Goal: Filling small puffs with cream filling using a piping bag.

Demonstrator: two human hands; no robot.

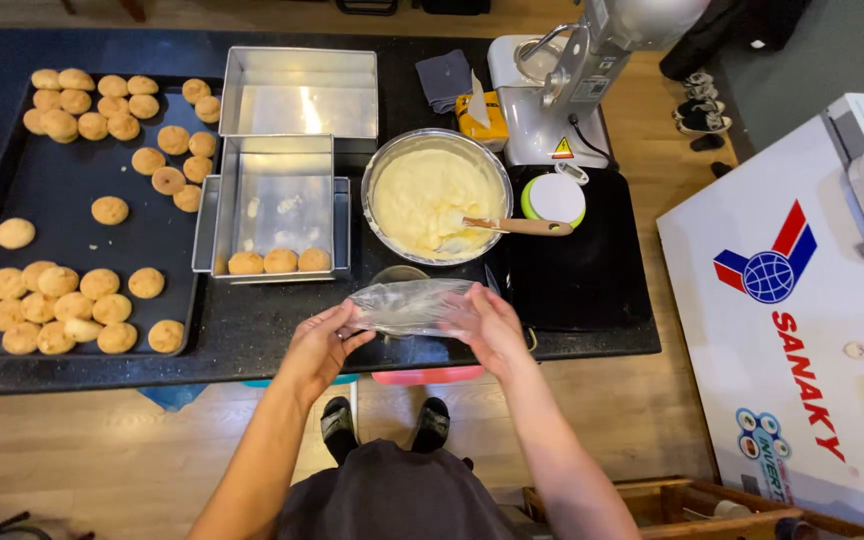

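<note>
Both hands, left hand (317, 345) and right hand (492, 325), grip a clear plastic bag (407, 305) over the black counter (252, 330).

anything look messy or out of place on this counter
Mostly tidy. The round cookies lie in loose, uneven clusters on the dark tray, a few strays sitting apart. The square tin holding three cookies carries pale smears on its floor. Both hands, left hand and right hand, hold a clear plastic bag.
</note>
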